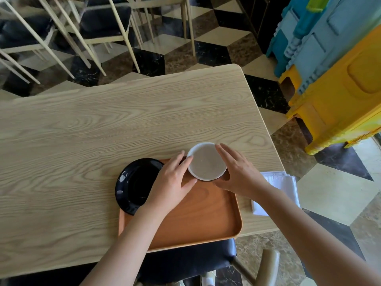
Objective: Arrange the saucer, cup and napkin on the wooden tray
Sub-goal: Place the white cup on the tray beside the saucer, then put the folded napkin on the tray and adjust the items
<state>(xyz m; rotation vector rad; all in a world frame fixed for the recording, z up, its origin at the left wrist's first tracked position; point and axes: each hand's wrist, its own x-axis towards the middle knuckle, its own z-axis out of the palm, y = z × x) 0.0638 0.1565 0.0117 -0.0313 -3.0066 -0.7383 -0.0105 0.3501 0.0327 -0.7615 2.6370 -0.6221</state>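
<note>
A white cup (207, 162) stands over the far right corner of the orange-brown wooden tray (202, 215). My left hand (171, 182) touches its left side with fingers spread, and my right hand (239, 172) cups its right side; both hold the cup between them. A glossy black saucer (134, 182) lies on the tray's far left corner, overhanging the tray edge, partly hidden by my left hand. A folded white napkin (286, 186) lies on the table to the right of the tray, under my right forearm.
The light wooden table (103, 124) stretches away to the left and far side. A dark chair seat (185, 263) sits below the near edge. Stacked yellow and blue plastic stools (334, 79) stand at the right, chairs (82, 27) at the back.
</note>
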